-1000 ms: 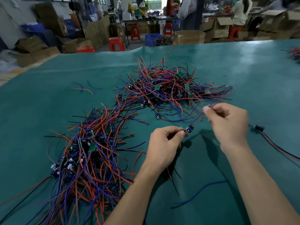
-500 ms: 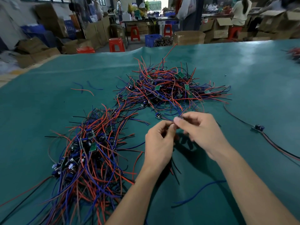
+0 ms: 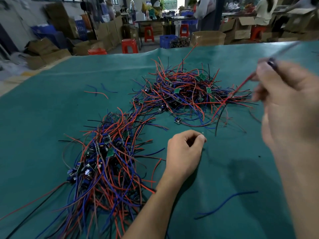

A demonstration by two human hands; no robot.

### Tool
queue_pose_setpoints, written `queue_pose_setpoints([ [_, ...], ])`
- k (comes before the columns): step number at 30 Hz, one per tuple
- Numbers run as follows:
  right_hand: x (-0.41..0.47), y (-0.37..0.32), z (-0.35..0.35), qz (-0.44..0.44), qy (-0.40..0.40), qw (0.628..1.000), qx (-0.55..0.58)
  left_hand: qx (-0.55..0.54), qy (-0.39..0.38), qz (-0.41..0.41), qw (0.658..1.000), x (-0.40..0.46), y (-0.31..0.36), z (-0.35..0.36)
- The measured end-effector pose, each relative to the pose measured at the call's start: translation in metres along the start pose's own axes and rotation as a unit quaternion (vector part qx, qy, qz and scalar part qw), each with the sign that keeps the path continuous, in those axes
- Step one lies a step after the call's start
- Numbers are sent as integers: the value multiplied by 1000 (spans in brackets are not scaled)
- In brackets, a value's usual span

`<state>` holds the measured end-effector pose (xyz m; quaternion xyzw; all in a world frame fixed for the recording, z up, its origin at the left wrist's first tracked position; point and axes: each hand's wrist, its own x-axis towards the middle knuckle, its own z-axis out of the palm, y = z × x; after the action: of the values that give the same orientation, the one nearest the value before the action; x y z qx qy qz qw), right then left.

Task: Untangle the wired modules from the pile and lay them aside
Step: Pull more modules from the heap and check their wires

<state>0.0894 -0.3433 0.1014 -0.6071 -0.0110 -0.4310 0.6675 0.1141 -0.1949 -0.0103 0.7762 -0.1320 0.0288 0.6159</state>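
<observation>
Two hands, pinched together half a second ago, have parted: the blurred right hand [image 3: 290,104] has lifted right, pinching a small dark wired module [image 3: 272,62], red lead [image 3: 241,85] trailing to the far tangled red-and-blue wire pile [image 3: 189,94]; the left hand [image 3: 184,152] rests curled, empty, on the green tabletop [image 3: 51,118].

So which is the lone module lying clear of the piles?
Start at the far wire pile on the green table cover. Just off its near edge, toward the left hand, lies one small blue module, apart from the tangle.

Matt teal table cover [image 3: 51,118], seemingly vinyl; smooth plastic-sheathed wires [image 3: 110,169].
</observation>
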Motion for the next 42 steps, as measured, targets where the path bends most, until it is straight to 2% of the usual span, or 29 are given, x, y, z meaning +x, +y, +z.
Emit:
queue_pose_setpoints([
  [3,-1,-29,45,17,-154,988,-11,-14,15,-21,1000,0,1,1],
  [6,-15,-35,102,72,-338,938,-5,-12,29,-11,999,0,3,1],
  [9,-24,-15,147,64,-453,866,-203,-3,32,19,999,-2,5,-3],
  [11,-18,14,152,36,-474,807,-350,7,26,1,1000,0,4,-3],
  [13,-9,48,140,39,-455,752,-475,10,35,-26,999,2,3,-3],
  [15,-4,76,118,61,-426,700,-570,19,55,-32,998,2,2,-2],
  [16,-2,87,107,76,-412,690,-591,29,69,-37,996,2,2,-2],
  [20,6,103,80,110,-393,728,-551,8,132,-65,989,2,2,-4],
  [23,8,99,64,115,-374,755,-526,-16,138,-77,987,4,1,-4],
  [27,-9,80,37,120,-280,848,-433,-41,120,-67,990,5,1,-3],
  [29,-24,74,27,127,-256,879,-383,-29,99,-56,993,5,1,-3],
  [31,-39,71,20,151,-267,892,-332,-22,93,-52,994,5,0,-4],
  [35,-49,68,5,265,-290,904,-166,-33,94,-61,993,5,1,-3],
  [39,-44,79,1,281,-191,927,-160,-62,51,-68,994,3,2,0],
  [42,-47,80,3,326,-208,918,-92,-70,16,-63,995,1,3,-1],
])
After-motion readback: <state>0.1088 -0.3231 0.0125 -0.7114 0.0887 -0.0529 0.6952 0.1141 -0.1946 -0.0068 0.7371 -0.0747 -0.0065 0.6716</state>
